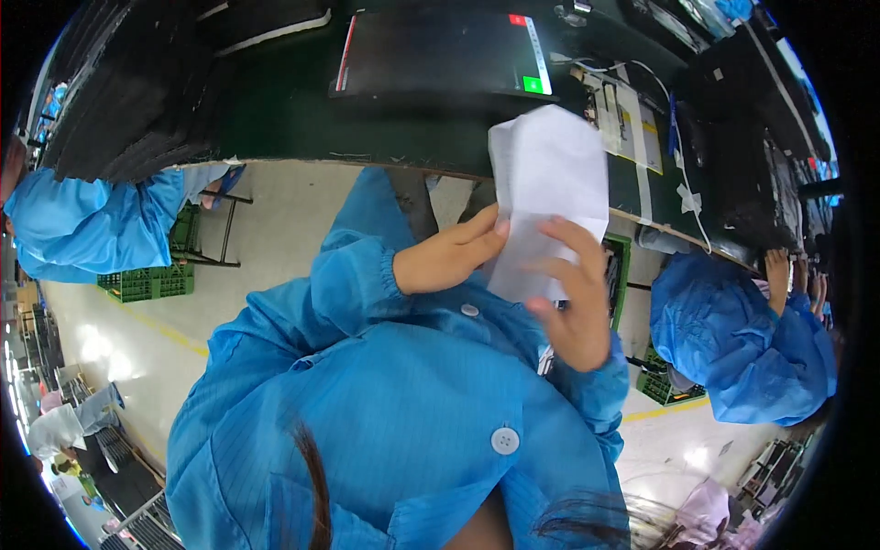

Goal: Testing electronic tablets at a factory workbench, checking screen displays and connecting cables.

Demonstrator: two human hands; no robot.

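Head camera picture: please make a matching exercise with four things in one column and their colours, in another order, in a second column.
Things:
1. folded sheet of paper held by both hands
2. plastic crate on the floor
3. round button on the coat
4. flat tray on the workbench

Colours:
A. black
B. light blue
C. white
D. green

Pairs: 1-C, 2-D, 3-B, 4-A

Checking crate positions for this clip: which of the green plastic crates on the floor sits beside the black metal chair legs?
The green crate at the left, by the black chair legs under the bench edge. The other green crates sit far right, beside the seated co-worker in blue.
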